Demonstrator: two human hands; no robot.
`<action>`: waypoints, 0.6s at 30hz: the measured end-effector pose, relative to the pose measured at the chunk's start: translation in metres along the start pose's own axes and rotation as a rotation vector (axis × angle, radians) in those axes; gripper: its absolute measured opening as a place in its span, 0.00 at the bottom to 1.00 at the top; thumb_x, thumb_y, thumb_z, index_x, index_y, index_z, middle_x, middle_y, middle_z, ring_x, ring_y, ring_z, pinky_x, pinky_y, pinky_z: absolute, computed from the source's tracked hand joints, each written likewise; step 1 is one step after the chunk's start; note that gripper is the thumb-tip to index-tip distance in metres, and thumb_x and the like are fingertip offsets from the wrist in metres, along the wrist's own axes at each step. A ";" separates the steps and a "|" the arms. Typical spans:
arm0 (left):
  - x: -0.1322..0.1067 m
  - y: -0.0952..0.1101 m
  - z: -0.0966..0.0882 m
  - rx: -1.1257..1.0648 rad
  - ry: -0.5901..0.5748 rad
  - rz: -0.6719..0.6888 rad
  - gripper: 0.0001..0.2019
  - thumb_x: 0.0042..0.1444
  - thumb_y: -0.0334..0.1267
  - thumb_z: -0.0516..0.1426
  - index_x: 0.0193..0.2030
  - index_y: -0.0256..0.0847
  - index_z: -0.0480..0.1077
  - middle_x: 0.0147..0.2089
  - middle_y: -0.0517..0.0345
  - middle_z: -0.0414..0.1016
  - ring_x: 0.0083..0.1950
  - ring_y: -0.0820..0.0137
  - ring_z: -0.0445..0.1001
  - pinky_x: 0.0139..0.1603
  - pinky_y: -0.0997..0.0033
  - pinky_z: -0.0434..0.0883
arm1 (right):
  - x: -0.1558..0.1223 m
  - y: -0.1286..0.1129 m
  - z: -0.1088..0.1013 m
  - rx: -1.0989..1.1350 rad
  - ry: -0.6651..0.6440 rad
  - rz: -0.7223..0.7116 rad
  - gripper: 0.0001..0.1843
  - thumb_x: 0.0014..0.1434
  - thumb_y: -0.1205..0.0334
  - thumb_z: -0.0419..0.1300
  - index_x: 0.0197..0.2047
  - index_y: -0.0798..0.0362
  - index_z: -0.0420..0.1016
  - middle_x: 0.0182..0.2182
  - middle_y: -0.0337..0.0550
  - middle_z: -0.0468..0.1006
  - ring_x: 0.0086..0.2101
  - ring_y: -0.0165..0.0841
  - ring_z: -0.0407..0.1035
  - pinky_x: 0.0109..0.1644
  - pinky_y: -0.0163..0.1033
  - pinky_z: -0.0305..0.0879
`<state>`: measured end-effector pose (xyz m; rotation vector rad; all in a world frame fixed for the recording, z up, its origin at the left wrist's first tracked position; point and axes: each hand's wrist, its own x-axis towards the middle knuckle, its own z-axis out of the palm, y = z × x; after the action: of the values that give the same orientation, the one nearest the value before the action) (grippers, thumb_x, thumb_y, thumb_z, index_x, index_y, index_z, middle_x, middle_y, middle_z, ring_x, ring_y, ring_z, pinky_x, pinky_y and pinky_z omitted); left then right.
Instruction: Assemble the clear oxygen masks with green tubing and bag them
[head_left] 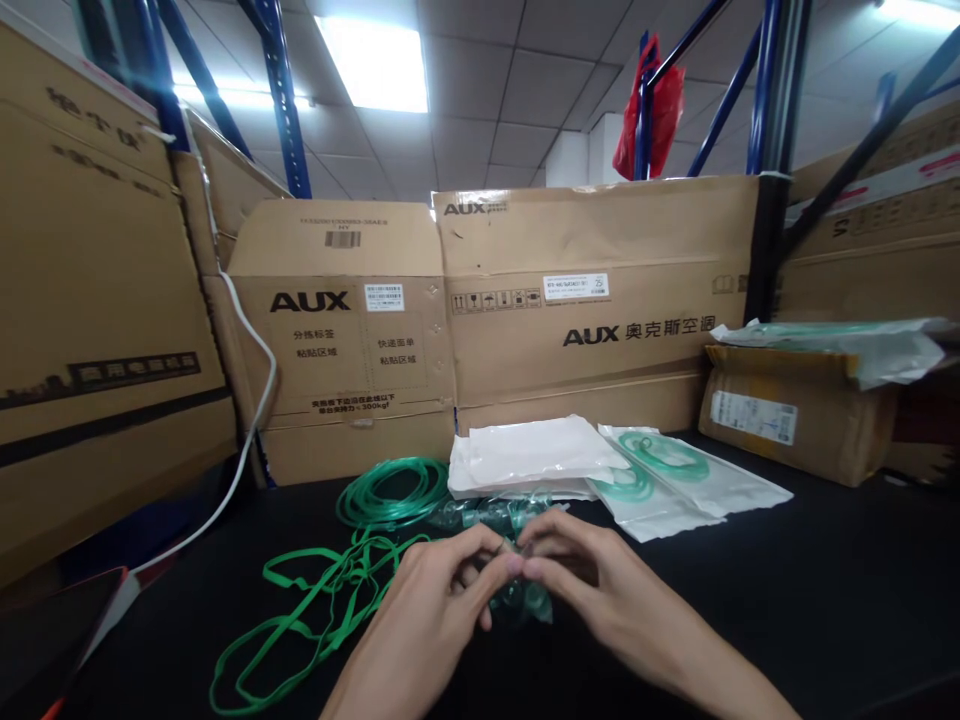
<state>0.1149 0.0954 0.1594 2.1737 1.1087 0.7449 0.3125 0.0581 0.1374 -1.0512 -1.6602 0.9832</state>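
Large cardboard panels [600, 290] wall off the back of a black tabletop [787, 580] where a person works bare-handed. At the far right stands a smaller brown carton [825, 425] with a plastic-wrapped pack [892, 345] on top. White packets [536, 450] lie stacked just beyond the hands, with flat pouches [705, 485] of green tubing to their right. A coil of green tubing [352, 508] sits behind and to the left of the hands, and a loose tangle of green straps [304, 553] spreads nearer, beside the left forearm.

At center, the left hand [442, 585] and right hand [596, 565] meet, forearms slanting in from the lower edge, wrists apart, fingers curled and thumb tips nearly touching. Both appear pinched close on a clear green plastic piece [517, 600], though the exact spot each grips is hidden by the fingers. The piece shows between and just below the fingertips, directly under the meeting thumbs, with neither hand clearly nearer. Its long axis cannot be told, as the fingers cover its upper part. More clear plastic [487, 515] lies just behind the knuckles, in front of the packets.
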 end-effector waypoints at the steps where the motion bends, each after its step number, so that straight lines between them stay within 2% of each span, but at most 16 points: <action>1: 0.000 -0.001 -0.001 0.005 -0.020 0.004 0.16 0.68 0.52 0.55 0.37 0.45 0.78 0.22 0.67 0.70 0.27 0.70 0.70 0.32 0.74 0.61 | 0.001 -0.001 0.000 -0.007 0.016 -0.021 0.07 0.68 0.55 0.61 0.45 0.48 0.73 0.39 0.40 0.80 0.44 0.37 0.75 0.49 0.40 0.67; 3: -0.001 -0.002 -0.003 -0.017 -0.066 0.011 0.16 0.68 0.51 0.55 0.37 0.45 0.78 0.23 0.66 0.72 0.28 0.70 0.71 0.32 0.74 0.63 | 0.002 -0.003 -0.002 -0.017 0.030 -0.032 0.06 0.67 0.59 0.62 0.38 0.50 0.71 0.36 0.38 0.78 0.42 0.36 0.74 0.46 0.38 0.65; 6: -0.002 -0.001 -0.007 -0.109 -0.130 0.026 0.13 0.68 0.48 0.56 0.41 0.44 0.79 0.25 0.65 0.73 0.28 0.70 0.72 0.33 0.74 0.65 | 0.000 -0.007 -0.008 0.033 -0.017 -0.020 0.06 0.66 0.61 0.63 0.36 0.50 0.72 0.34 0.37 0.77 0.40 0.35 0.73 0.45 0.38 0.65; 11: -0.004 0.004 -0.009 -0.106 -0.149 0.059 0.04 0.61 0.41 0.64 0.39 0.46 0.80 0.31 0.65 0.79 0.32 0.70 0.72 0.34 0.75 0.65 | -0.003 -0.015 -0.020 0.157 -0.112 0.000 0.11 0.64 0.54 0.67 0.36 0.51 0.75 0.42 0.41 0.79 0.44 0.37 0.74 0.55 0.44 0.67; 15: -0.004 0.006 -0.010 -0.049 -0.121 0.113 0.10 0.63 0.47 0.63 0.36 0.45 0.80 0.35 0.63 0.80 0.36 0.68 0.74 0.39 0.72 0.66 | -0.006 -0.017 -0.023 0.188 -0.146 -0.008 0.13 0.65 0.51 0.66 0.36 0.51 0.75 0.49 0.44 0.78 0.50 0.40 0.73 0.60 0.48 0.64; 18: -0.006 0.008 -0.013 -0.034 -0.095 0.143 0.11 0.64 0.48 0.62 0.34 0.45 0.79 0.35 0.63 0.78 0.37 0.68 0.75 0.39 0.72 0.66 | -0.007 -0.020 -0.022 0.169 -0.148 -0.008 0.14 0.65 0.50 0.66 0.35 0.51 0.75 0.49 0.44 0.77 0.52 0.40 0.72 0.61 0.48 0.63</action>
<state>0.1072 0.0900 0.1720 2.2525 0.8950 0.7087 0.3305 0.0484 0.1600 -0.8770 -1.6655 1.1985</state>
